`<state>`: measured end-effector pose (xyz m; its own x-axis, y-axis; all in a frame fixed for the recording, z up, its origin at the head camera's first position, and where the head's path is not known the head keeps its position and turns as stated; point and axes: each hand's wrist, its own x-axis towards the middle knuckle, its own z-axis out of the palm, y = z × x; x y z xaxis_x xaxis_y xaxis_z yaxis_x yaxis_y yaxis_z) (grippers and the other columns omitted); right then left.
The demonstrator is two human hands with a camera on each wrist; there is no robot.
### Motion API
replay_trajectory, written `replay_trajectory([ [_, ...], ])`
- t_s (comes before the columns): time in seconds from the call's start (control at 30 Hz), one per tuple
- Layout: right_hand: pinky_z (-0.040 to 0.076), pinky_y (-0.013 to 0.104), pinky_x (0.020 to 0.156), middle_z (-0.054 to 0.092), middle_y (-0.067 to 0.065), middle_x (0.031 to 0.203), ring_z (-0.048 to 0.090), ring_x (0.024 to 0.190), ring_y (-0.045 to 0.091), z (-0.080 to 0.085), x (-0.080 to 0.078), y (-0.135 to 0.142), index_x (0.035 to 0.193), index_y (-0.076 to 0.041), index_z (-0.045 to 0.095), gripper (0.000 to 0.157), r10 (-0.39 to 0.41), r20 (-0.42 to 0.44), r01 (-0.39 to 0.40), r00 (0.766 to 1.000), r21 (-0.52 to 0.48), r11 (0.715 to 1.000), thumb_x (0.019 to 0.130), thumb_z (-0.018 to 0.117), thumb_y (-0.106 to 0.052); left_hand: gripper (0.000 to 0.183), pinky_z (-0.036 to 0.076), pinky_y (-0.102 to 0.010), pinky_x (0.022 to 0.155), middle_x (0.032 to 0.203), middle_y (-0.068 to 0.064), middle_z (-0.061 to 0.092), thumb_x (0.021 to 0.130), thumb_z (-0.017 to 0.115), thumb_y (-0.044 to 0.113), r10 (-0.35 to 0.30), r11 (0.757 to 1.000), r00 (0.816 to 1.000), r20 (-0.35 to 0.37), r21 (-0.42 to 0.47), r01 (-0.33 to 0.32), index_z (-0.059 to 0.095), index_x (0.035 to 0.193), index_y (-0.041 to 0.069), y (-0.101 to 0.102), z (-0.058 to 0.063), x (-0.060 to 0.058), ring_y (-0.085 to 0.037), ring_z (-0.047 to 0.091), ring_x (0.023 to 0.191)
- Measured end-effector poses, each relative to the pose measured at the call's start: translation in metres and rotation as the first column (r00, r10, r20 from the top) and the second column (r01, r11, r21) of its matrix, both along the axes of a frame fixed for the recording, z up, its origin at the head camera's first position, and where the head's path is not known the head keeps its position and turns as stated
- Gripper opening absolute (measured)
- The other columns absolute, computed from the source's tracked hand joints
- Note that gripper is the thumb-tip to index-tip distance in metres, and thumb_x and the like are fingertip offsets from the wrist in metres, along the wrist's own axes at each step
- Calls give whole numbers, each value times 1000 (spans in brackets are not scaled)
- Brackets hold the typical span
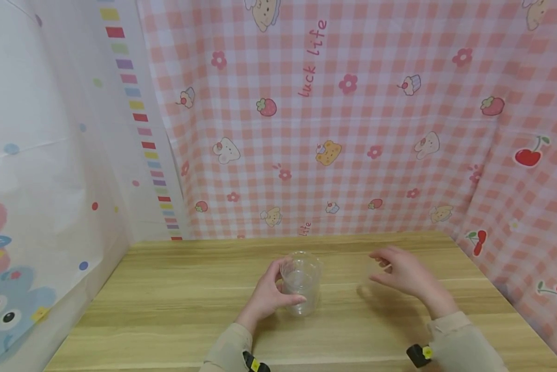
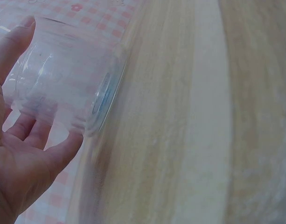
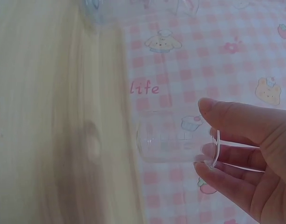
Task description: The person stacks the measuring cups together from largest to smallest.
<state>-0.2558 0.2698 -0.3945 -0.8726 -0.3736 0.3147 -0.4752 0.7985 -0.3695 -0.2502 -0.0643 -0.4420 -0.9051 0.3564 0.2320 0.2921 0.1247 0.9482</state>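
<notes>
In the head view my left hand (image 1: 271,292) grips a large clear cup (image 1: 308,289) from its left side, thumb in front and fingers behind. This cup (image 2: 63,70) lies across the left wrist view, its round base close over the wooden table. To the right, my right hand (image 1: 406,274) is raised over the table. The right wrist view shows that hand (image 3: 250,149) pinching the rim of a small clear glass (image 3: 168,140) between thumb and fingers, its bottom pointing toward the table. The small glass is barely visible from the head.
A wooden table (image 1: 176,305) spreads below both hands. Behind it hangs a pink checked cloth (image 1: 287,134) with cartoon prints, and it continues on the right. A white cloth (image 1: 41,144) with coloured dots hangs at the left.
</notes>
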Motion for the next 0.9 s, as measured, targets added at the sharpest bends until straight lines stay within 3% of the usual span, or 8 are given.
replay_trajectory([
  [0.23, 57, 39, 72, 66, 10, 103, 64, 87, 23, 4, -2, -8, 113, -2, 68, 41, 13, -29, -13, 999, 0, 1000, 80, 83, -21, 86, 47, -50, 100, 141, -23, 47, 70, 87, 1, 2, 1000, 1000, -4, -9, -2, 39, 142, -4, 0, -2, -2, -41, 47, 129],
  [0.5, 56, 40, 74, 67, 11, 105, 65, 88, 23, 11, -2, -18, 114, -3, 68, 41, 17, -31, -16, 999, 11, 1000, 80, 83, -21, 91, 47, -48, 100, 143, -16, 47, 69, 89, 3, 18, 1000, 1000, -16, -8, -18, 38, 145, 5, 1, -32, -21, -37, 46, 130],
  [0.9, 58, 39, 76, 67, 12, 109, 64, 92, 23, 19, -3, -26, 118, -3, 67, 42, 46, -16, -47, 999, -18, 999, 82, 82, -18, 91, 48, -47, 101, 143, -13, 48, 69, 92, 14, 31, 998, 999, -26, -54, -33, 40, 144, 9, -1, -35, -24, -36, 46, 131],
])
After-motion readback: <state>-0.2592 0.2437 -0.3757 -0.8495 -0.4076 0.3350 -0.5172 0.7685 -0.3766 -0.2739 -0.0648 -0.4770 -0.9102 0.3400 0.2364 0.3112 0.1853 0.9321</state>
